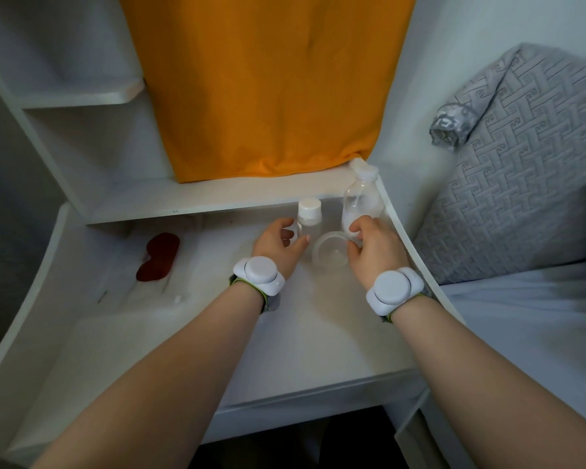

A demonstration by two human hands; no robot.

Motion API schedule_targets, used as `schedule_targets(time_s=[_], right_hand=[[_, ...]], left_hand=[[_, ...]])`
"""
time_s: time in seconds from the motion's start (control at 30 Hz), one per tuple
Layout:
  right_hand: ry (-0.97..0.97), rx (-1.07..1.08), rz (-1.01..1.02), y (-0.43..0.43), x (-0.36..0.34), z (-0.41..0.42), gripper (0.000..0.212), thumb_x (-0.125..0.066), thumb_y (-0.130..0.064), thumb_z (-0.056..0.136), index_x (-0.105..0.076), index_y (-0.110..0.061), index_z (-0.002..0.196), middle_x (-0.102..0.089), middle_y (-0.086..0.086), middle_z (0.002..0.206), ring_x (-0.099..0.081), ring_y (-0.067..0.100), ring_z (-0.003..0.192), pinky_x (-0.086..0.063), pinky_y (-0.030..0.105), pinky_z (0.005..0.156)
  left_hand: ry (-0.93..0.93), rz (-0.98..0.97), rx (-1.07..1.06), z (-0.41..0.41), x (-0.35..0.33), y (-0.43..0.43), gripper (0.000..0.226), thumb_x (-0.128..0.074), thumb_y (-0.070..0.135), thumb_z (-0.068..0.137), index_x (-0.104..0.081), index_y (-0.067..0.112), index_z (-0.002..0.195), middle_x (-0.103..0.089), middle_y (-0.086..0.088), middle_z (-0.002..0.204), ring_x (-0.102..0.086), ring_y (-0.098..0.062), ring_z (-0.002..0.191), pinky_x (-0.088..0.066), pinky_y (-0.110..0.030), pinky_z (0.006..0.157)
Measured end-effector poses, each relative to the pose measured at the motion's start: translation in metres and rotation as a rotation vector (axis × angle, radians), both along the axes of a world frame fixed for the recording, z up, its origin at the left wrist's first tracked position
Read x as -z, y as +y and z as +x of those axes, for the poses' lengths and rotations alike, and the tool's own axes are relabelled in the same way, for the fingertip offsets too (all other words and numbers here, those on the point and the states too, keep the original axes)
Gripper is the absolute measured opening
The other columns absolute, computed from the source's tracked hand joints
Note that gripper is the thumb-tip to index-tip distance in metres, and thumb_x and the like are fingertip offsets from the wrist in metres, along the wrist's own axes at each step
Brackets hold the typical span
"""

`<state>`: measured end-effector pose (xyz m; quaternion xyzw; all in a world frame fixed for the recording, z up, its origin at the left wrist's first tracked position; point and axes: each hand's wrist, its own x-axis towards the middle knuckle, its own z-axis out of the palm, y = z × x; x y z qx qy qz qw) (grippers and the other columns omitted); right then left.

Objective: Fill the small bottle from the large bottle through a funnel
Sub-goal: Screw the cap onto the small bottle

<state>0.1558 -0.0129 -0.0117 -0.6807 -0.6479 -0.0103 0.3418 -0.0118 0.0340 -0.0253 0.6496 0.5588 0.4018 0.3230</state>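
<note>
The small clear bottle (309, 220) with a white cap stands upright at the back of the white shelf (285, 333). My left hand (278, 243) curls round its lower part, thumb in front and fingers to its left. The clear funnel (330, 253) sits mouth-up just right of the small bottle. My right hand (376, 250) pinches the funnel's right rim between thumb and curled fingers. The large clear bottle (362, 198), capped in white, stands upright behind my right hand, against the shelf's right wall. Its base is hidden by my fingers.
An orange cloth (268, 82) hangs over the ledge behind the bottles. A dark red eye mask (158, 257) lies at the shelf's left. The shelf's raised right wall (416, 252) borders a bed with a grey quilted pillow (521, 184).
</note>
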Motion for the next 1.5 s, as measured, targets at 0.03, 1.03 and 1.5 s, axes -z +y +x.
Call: schedule_targets(time_s=[0.03,1.03,1.5], right_hand=[[-0.006,-0.002,-0.013,-0.001,-0.002,0.0,0.023,-0.056,-0.018,0.087,-0.053,-0.01,0.108,-0.058,0.013,0.106,-0.059,0.034,0.085,-0.045,0.035,0.066],[0.479,-0.892,-0.373,-0.076,-0.189,-0.088,0.017,-0.051,-0.023,0.092,-0.061,-0.011,0.084,-0.065,0.006,0.073,-0.06,0.014,0.06,-0.048,0.02,0.055],[-0.055,-0.158,-0.074,0.0,-0.072,-0.056,0.043,-0.062,-0.032,0.085,-0.052,-0.018,0.124,-0.059,0.011,0.122,-0.057,0.032,0.106,-0.047,0.037,0.088]], left_hand=[[0.027,-0.003,0.009,-0.004,-0.002,-0.002,0.05,-0.062,0.035,0.086,-0.047,0.019,0.131,-0.06,-0.004,0.12,-0.058,-0.02,0.108,-0.046,-0.03,0.089],[-0.219,-0.015,0.417,-0.12,-0.194,-0.118,0.02,-0.056,0.028,0.086,-0.062,0.01,0.084,-0.069,-0.004,0.076,-0.067,-0.014,0.068,-0.056,-0.023,0.066],[-0.068,0.017,0.003,-0.102,-0.055,-0.065,0.009,-0.064,0.026,0.086,-0.06,0.026,0.078,-0.068,-0.003,0.079,-0.065,-0.02,0.075,-0.053,-0.035,0.073]])
